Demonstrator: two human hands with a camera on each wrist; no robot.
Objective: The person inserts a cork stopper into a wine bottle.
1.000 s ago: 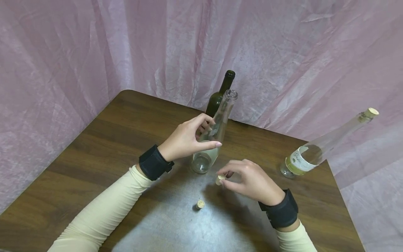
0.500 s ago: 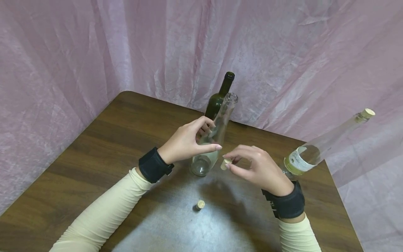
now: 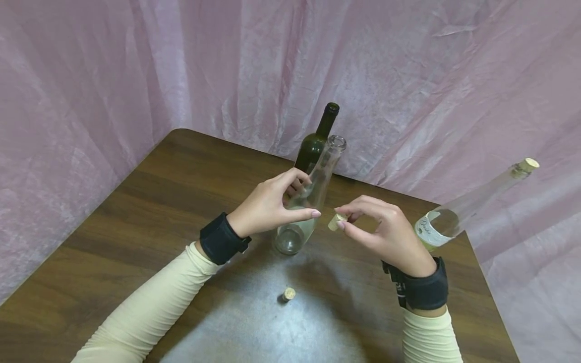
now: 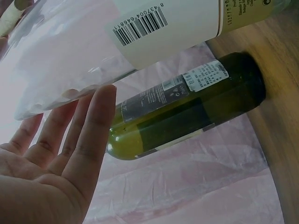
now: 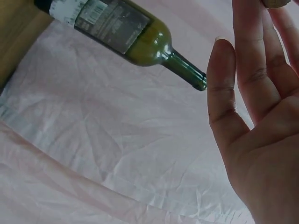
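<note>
My left hand (image 3: 268, 204) is around the body of an uncorked clear glass bottle (image 3: 324, 176), thumb in front and fingers behind. In the left wrist view, its fingertips (image 4: 103, 95) meet the glass below a white label with a barcode. Between thumb and fingers, my right hand (image 3: 386, 232) pinches a small cork (image 3: 334, 223) in the air, right of the bottle and well below its mouth. Only the edge of that cork (image 5: 276, 3) shows at the top of the right wrist view. A second cork (image 3: 288, 294) stands on the table.
Behind the clear bottle stands a dark green wine bottle (image 3: 313, 143) with an open mouth. At the right, a clear bottle (image 3: 467, 206) with a cork in its neck stands near the edge of the wooden table (image 3: 136, 222). Pink curtains (image 3: 236, 65) hang behind the table.
My right hand has raised the cork from near the tabletop, shifting it up and slightly right. The left hand has stayed almost in place; the clear bottle's mouth has shifted slightly.
</note>
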